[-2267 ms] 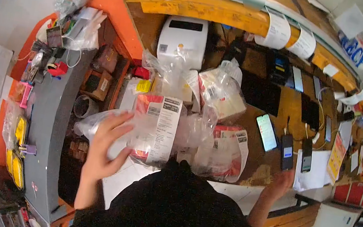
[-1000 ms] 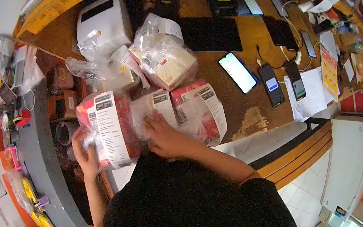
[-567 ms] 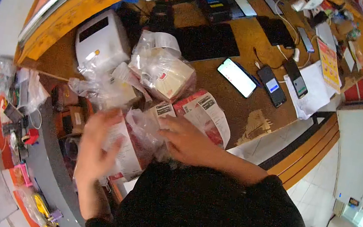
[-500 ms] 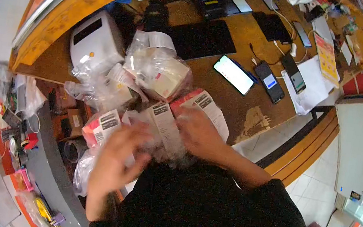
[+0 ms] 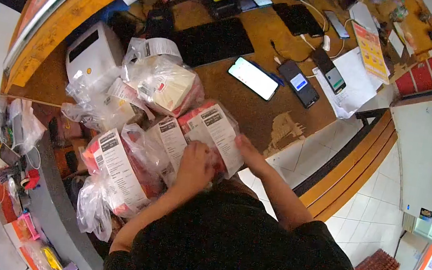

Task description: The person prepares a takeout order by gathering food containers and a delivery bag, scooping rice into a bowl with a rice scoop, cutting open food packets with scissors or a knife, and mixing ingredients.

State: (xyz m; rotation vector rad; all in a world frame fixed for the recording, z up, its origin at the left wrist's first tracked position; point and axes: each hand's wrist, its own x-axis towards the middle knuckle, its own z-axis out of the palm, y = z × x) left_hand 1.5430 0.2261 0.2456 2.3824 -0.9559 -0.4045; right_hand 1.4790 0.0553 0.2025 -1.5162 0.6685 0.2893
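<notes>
Bagged package (image 5: 219,132) lay at the near edge of the counter (image 5: 315,131), between the left hand (image 5: 197,166) and the right hand (image 5: 250,153).
A middle package (image 5: 169,134) crowded its left side, a cream box (image 5: 167,87) stood just behind, and a lit phone (image 5: 253,77) lay near. Moments earlier the left hand was over the leftmost package (image 5: 120,169); now its bent fingers rested on plastic at the bagged package's near side, while the right hand had shifted to the outer edge. Whether either gripped, I could not tell. Clear plastic bags enclosed the cream box and the labelled packages.
</notes>
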